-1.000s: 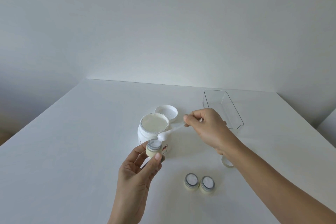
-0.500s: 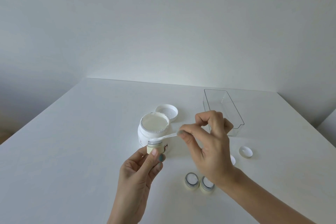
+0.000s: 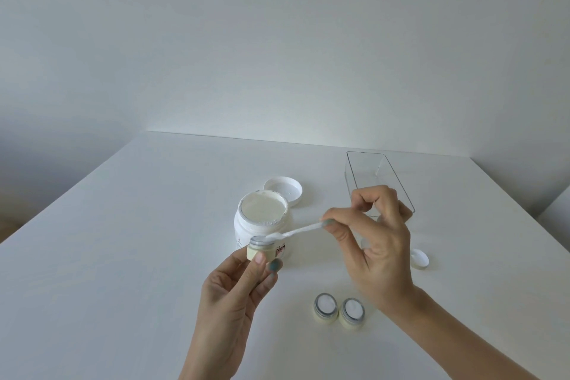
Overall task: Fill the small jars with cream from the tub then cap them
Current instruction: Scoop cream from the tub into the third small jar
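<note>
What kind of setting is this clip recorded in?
Probably a plain indoor room arranged as a simple tabletop work spot, not a kitchen or shop. A bare white table stands against a blank pale wall, bearing only an open white cream tub, small cream-coloured jars and a clear plastic rectangular tray.

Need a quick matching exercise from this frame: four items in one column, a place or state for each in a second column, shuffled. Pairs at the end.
Things:
1. small jar
2. spatula
3. tub lid
4. clear tray

Places or states:
A. lying on the table behind the open tub
B. pinched in the right hand, tip at the mouth of a jar
C. standing at the far right of the table, behind the right hand
D. held up in the left hand, uncapped

Pairs: 1-D, 2-B, 3-A, 4-C
</note>
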Demonstrator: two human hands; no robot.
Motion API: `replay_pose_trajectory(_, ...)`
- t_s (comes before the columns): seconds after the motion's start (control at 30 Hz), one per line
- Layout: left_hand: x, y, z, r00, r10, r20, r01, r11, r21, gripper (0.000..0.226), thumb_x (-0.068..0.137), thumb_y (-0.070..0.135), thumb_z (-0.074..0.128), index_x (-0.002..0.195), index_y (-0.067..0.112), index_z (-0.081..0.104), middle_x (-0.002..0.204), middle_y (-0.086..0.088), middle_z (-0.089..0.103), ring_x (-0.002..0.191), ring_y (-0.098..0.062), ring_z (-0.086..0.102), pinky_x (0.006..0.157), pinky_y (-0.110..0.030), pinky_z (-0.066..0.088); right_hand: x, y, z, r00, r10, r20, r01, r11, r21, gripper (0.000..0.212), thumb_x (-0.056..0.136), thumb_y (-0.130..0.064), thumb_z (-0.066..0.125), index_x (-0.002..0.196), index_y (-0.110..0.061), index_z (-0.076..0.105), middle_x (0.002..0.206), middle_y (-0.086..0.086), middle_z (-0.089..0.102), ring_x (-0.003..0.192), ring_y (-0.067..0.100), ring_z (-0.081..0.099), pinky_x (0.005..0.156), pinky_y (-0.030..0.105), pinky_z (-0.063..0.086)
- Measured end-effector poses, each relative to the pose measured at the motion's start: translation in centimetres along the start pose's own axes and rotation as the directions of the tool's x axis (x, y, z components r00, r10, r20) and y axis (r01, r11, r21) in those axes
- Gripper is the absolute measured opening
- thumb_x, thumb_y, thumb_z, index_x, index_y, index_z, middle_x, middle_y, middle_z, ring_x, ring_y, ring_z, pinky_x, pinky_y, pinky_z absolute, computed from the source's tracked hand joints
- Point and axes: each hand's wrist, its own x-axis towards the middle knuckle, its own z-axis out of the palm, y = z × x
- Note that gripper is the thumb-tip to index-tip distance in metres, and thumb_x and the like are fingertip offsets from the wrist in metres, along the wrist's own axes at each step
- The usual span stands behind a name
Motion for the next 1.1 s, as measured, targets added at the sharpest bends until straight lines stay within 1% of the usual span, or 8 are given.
replay_pose_trajectory(0.13,0.0,0.1,-0.3,1.0,0.016,0.011,-0.016,1.0,-0.006,0.03,0.069,0.012,0.081,0.098,0.007,0.077,0.101,-0.014,0.076,0.092,-0.024,0.075,0.071,-0.021,0.058,0.3,0.0,0.0,0.962,0.263,0.077,-0.271,0.954,0.127,0.023,0.09,-0.03,0.054,0.077,-0.018,0.068,0.081,-0.003,0.054,0.081,0.017,0.054,0.076,0.046,0.043)
replay_pose_trajectory(0.23,-0.1,-0.1,-0.4,0.999,0.026,0.04,-0.026,1.0,0.008,0.03,0.074,0.001,0.077,0.103,0.006,0.076,0.108,-0.014,0.075,0.095,-0.026,0.074,0.073,-0.021,0.058,0.5,0.2,0.1,0.887,0.423,0.186,-0.457,0.863,0.216,0.022,0.094,-0.027,0.056,0.074,-0.021,0.064,0.077,-0.009,0.061,0.084,0.014,0.056,0.078,0.032,0.043)
replay_pose_trajectory(0.37,-0.1,-0.2,-0.4,0.997,0.054,0.052,-0.055,0.998,0.033,0.036,0.075,-0.003,0.076,0.109,0.007,0.073,0.112,-0.015,0.074,0.1,-0.029,0.073,0.075,-0.022,0.058,0.5,0.5,0.6,0.745,0.578,0.333,-0.656,0.724,0.212,0.027,0.094,-0.027,0.057,0.069,-0.019,0.065,0.072,-0.014,0.067,0.08,0.024,0.056,0.073,0.031,0.044)
replay_pose_trajectory(0.5,-0.1,-0.4,-0.5,0.996,0.078,0.053,-0.08,0.996,0.041,0.04,0.072,0.0,0.072,0.111,0.008,0.073,0.116,-0.017,0.072,0.103,-0.032,0.071,0.076,-0.023,0.058,0.5,0.7,1.2,0.63,0.647,0.43,-0.766,0.608,0.208,0.031,0.093,-0.034,0.057,0.067,-0.019,0.065,0.075,0.008,0.069,0.068,0.018,0.046,0.059,0.025,0.036)
replay_pose_trajectory(0.67,-0.1,-0.5,-0.6,0.994,0.112,0.013,-0.112,0.992,0.052,0.037,0.07,0.005,0.069,0.106,0.011,0.075,0.112,-0.014,0.074,0.1,-0.03,0.073,0.074,-0.022,0.058,2.0,1.8,2.8,0.594,0.715,0.368,-0.784,0.617,0.067,0.034,0.091,-0.035,0.057,0.069,-0.011,0.066,0.05,-0.009,0.055,0.059,0.018,0.048,0.076,0.034,0.035)
replay_pose_trajectory(0.8,-0.1,-0.6,-0.5,0.996,0.094,0.006,-0.095,0.994,0.052,0.037,0.071,0.004,0.068,0.107,0.009,0.075,0.114,-0.017,0.073,0.1,-0.031,0.073,0.071,-0.021,0.058,3.4,2.2,4.8,0.623,0.709,0.331,-0.711,0.69,-0.139,0.037,0.091,-0.036,0.054,0.07,-0.006,0.065,0.055,0.0,0.053,0.072,0.025,0.058,0.075,0.033,0.024)
replay_pose_trajectory(0.97,-0.2,-0.4,-0.5,0.995,0.102,0.001,-0.102,0.993,0.055,0.037,0.068,0.006,0.07,0.104,0.011,0.076,0.113,-0.016,0.074,0.1,-0.031,0.073,0.07,-0.021,0.058,4.5,2.4,5.4,0.669,0.645,0.371,-0.547,0.764,-0.342,0.044,0.09,-0.032,0.053,0.053,-0.015,0.037,0.05,-0.001,0.037,0.056,0.025,0.042,0.07,0.035,0.024)
replay_pose_trajectory(1.1,-0.2,-0.2,-0.7,0.994,0.108,-0.003,-0.107,0.993,0.057,0.037,0.069,0.006,0.069,0.105,0.012,0.076,0.113,-0.014,0.074,0.099,-0.03,0.073,0.07,-0.021,0.058,5.8,3.3,4.3,0.625,0.675,0.391,-0.559,0.737,-0.378,0.036,0.088,-0.026,0.053,0.056,-0.017,0.039,0.057,0.005,0.036,0.058,0.026,0.036,0.068,0.034,0.022)
